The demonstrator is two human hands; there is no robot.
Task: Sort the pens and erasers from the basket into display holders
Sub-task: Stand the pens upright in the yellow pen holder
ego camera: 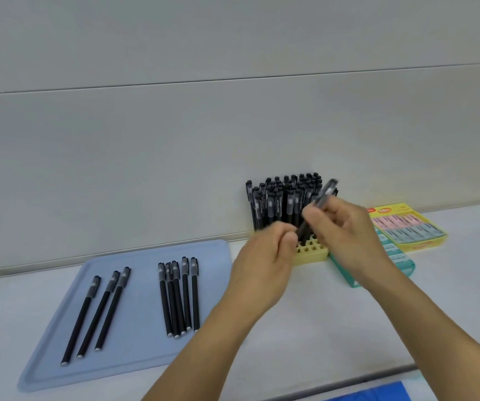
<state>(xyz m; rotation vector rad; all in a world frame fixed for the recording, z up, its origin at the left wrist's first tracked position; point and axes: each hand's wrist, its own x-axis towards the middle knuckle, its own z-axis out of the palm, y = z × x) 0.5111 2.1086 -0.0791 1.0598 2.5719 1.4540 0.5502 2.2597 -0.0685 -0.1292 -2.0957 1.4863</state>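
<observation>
- Right hand [345,227] pinches a black pen [319,202], tilted, over the yellow pen holder [312,251] at the worktop's [290,328] back edge.
- Left hand [264,261] has its fingers curled at the pen's lower end.
- Eight loose pens [178,296] lie on the blue tray [134,360], left.
- Eraser boxes [406,227] sit by the holder's right side.

Stationery shop counter — pen display holder [311,251], boxed erasers [409,227].

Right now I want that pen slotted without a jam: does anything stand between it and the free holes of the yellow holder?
Nothing visible does. Both hands, left hand and right hand, hold the pen tilted just above the yellow holder, whose front holes are open. The standing pens fill the rows behind.
</observation>
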